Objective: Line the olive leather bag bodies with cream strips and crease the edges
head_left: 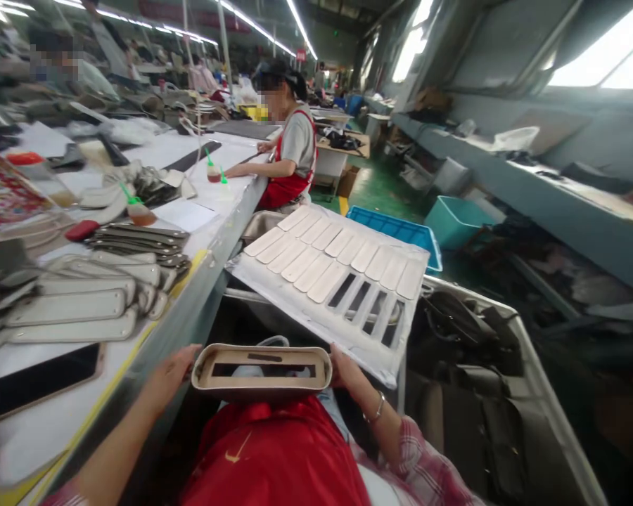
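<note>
A dark handbag body (pixel 261 388) with a pale rim and a long open slot lies across my lap, its slot facing up toward me. My left hand (pixel 175 371) grips its left end, the fingertips at the rim's corner. At the opposite end, my right hand (pixel 348 371) holds the right corner, partly hidden behind it. Just beyond the bag is a tilted white board (pixel 316 313) bearing rows of pale rounded strips (pixel 316 281). Dark slots show in the near right part of this board. A red apron (pixel 274 457) covers my lap below the bag.
On the left table stand stacks of pale strips (pixel 68 307), a phone (pixel 42 383) and green-tipped glue bottles (pixel 137 209). A co-worker (pixel 295 140) sits farther along it. To my right is a bin (pixel 532 351) of dark bags; blue (pixel 390 228) and teal crates (pixel 456 223) stand beyond.
</note>
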`<state>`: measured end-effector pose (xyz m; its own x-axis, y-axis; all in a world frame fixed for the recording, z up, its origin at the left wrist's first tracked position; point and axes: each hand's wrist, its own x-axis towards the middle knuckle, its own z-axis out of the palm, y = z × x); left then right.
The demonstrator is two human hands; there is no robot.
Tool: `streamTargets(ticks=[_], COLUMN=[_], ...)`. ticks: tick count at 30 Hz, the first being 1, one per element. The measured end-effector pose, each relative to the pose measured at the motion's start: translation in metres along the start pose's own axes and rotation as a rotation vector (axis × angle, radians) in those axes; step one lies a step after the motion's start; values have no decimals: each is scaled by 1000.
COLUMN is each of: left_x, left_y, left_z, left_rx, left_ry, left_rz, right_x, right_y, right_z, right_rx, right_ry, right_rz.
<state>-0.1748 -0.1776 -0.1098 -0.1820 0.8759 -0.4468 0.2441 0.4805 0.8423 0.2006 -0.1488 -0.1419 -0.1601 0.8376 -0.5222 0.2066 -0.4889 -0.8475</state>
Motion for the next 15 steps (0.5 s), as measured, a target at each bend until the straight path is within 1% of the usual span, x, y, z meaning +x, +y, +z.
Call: streamTargets(ticks=[1, 2, 3, 4, 6, 7, 9, 13, 15], left_x=[-2, -3, -5, -7, -9, -9, -7, 0, 4], left_y=[3, 7, 11, 15, 22, 25, 29, 26, 19], left_z=[-5, -9, -10, -9, -4, -1, 4, 7, 8], left_rx=[213, 396, 559, 700, 850, 885, 914, 865, 820], left_ry=[0, -24, -42, -69, -113, -131, -159, -190, -172], left_rz=[54, 102, 147, 188, 225, 231, 234, 248, 253], right_x=[-5, -11, -17, -23, -32, -35, -39, -43, -44], right_y=[-7, -14, -22, -30, -45, -51, -60, -66, -68], right_z=[-4, -6, -7, -5, 1, 4, 11, 18, 16], right_rx=[-43, -117, -233, -393, -733, -854, -980, -1061, -1095], right_ry=[22, 31, 30, 23, 8, 7, 16, 54, 78], right_rz=[9, -7, -52, -112, -205, -218, -190, -141, -138])
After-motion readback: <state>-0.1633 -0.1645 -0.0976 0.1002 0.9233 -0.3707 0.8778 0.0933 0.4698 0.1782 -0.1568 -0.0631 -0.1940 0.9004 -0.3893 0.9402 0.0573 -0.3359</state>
